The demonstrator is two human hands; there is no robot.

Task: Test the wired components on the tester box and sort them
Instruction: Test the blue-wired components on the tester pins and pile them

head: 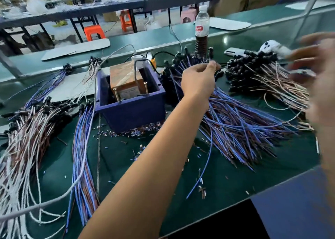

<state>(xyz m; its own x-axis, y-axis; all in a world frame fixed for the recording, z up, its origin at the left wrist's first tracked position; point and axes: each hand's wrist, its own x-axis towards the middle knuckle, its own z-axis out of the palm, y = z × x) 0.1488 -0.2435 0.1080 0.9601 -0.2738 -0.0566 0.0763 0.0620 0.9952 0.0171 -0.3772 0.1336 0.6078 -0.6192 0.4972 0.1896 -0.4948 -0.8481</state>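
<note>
Left hand (pixel 199 79) reaches right of the tester box (pixel 130 97), fingers pinching one lead atop the blue-wired pile (pixel 235 122) (likely the untested stock). Right hand (pixel 315 75), farther right over the pink-wired pile (pixel 268 83), is a blur; grip unreadable.

A bottle (pixel 201 28) stands just behind the grip, half full of dark drink. A phone (pixel 233 52) lies to its right. Orange stools (pixel 94 32) sit far behind, past the green table (pixel 226 184).
</note>
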